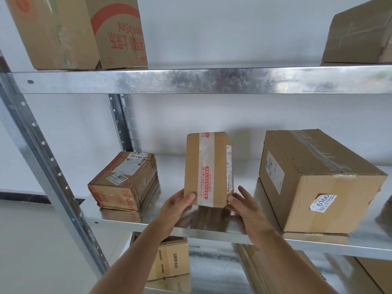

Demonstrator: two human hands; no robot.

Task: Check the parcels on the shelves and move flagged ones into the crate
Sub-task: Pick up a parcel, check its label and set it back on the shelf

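Head cam: both hands, left hand (pixel 177 205) and right hand (pixel 244 205), clamp the small taped parcel (pixel 206 168) upright on the middle shelf (pixel 212 229), between a labelled box (pixel 125 181) and a bigger carton (pixel 318 179).

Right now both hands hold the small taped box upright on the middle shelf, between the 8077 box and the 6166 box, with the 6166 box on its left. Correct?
Not quite. In the head view the 6166 box is on the right of the small taped box; the 8077 box is on the left. The rest holds: left hand and right hand hold it upright on the middle shelf.
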